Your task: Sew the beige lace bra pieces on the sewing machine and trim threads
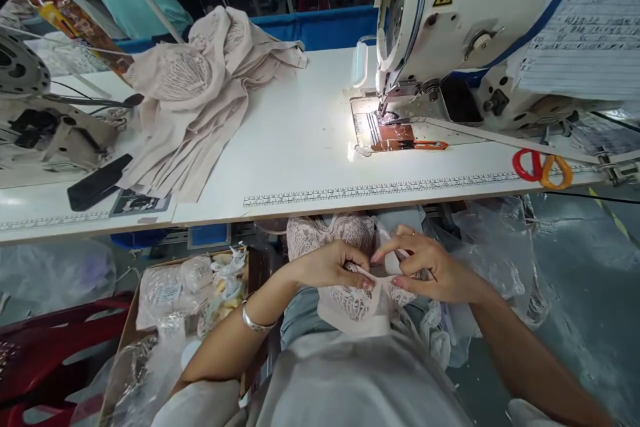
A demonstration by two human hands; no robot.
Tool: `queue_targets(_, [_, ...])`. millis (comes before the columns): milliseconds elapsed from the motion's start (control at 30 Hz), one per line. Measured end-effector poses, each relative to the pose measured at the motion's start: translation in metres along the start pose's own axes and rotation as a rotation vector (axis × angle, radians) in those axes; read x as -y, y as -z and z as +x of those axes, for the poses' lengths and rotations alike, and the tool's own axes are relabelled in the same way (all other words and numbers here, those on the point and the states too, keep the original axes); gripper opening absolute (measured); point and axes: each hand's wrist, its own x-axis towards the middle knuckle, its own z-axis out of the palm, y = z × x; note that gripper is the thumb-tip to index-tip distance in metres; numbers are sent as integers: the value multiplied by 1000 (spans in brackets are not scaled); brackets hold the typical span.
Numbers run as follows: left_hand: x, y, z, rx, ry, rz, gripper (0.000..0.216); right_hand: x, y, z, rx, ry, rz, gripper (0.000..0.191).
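Note:
A pale pink lace bra (353,310) lies over my lap, below the table's front edge. My left hand (335,265) pinches its edge between thumb and fingers near the middle. On the other side, my right hand (425,270) grips the same edge with thumb and bent fingers, close to the left fingertips. A thin dark tip shows by the right fingers; I cannot make out what it is. More lace cups (327,232) rest just beyond my hands, partly under the table.
A lit sewing machine (465,7) stands at the right, with orange thread snips (430,145) by its needle. Red-and-orange-handled scissors (543,170) hang at the table edge. Stacked bras (195,93) lie left on the white table (290,153). A carton (133,320) holds bagged pieces.

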Motion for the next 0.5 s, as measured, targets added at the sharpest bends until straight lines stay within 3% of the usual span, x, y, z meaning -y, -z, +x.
queue_targets(100, [1,1,1,8,62,-32,43,-4,-2,-1,22,-28,36,50])
queue_targets(300, [-1,4,2,-45,69,22,42,-12,-3,-7,-60,-368,247,52])
queue_targets(500, [-2,0,3,-33,50,29,40,-11,-3,-9,-83,-419,349,55])
